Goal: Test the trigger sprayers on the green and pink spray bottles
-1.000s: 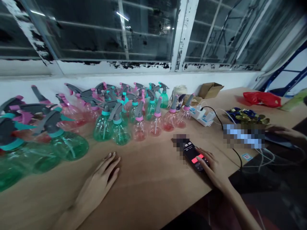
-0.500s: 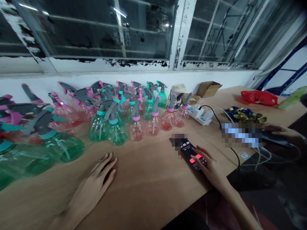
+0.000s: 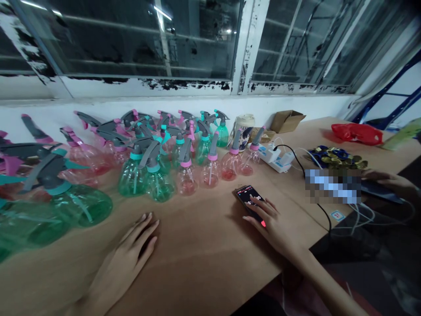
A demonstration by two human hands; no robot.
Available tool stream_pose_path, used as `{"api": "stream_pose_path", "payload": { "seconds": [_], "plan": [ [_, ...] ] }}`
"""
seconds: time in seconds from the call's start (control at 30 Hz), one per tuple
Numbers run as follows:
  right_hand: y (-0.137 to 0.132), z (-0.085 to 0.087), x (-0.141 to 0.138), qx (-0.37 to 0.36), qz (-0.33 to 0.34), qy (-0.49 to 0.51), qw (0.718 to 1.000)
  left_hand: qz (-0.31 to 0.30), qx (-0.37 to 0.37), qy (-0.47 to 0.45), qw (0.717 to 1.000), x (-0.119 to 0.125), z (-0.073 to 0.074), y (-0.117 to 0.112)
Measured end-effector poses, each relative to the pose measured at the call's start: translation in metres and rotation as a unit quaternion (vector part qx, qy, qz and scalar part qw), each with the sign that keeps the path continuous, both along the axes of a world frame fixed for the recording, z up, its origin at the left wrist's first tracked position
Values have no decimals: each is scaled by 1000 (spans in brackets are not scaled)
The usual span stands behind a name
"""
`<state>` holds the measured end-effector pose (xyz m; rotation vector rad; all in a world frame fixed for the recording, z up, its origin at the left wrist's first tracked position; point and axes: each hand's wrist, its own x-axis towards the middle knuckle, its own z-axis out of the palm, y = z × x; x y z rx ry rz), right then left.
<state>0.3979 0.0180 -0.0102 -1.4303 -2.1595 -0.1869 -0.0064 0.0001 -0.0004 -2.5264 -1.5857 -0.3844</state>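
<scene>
Smartphone: one, lying screen up on the desk, beneath your right hand. That hand is palm down, fingers spread over the lit screen and not closed round it; which fingertips actually press the glass cannot be told. White digits and a red patch show past the fingers. Your left hand lies flat on the desk, fingers slightly apart, holding nothing.

The step in hand appears to be working the touch screen; the next move would seem to call for one light fingertip tap, without nudging the smartphone askew.

Beyond your hands, four pink spray bottles stand in a near row. Green spray bottles and more pink ones crowd leftward and behind, too overlapped to count. Farther right: one white power strip, one patterned canister, one open cardboard box, one red plastic bag, and gold-coloured discs in an uncountable heap. At far right, one co-worker's hand is at a dark, flat object.
</scene>
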Motion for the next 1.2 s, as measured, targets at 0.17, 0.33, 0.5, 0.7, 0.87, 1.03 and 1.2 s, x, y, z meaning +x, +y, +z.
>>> {"api": "stream_pose_path", "payload": {
  "seconds": [0.17,0.33,0.5,0.7,0.87,1.03,1.2],
  "plan": [
    [10,6,-9,-20,-2,-38,999,-4,5,-2,1000,-1,-1,1],
    [10,10,-13,-38,4,-46,998,-16,2,16,1000,-5,-6,2],
    [14,11,-7,-53,6,-46,998,-12,1,13,1000,-3,-4,1],
    [31,9,-2,-49,-7,-46,998,-10,-14,-3,1000,-2,-1,-1],
    [29,13,0,-44,-19,-48,998,-1,-15,-15,1000,0,1,-1],
    [15,26,-11,-38,-10,-43,998,5,-16,-23,1000,3,5,-1],
    [-5,41,-44,-55,51,-56,996,2,-22,-9,1000,6,11,-6]
  ]
}}
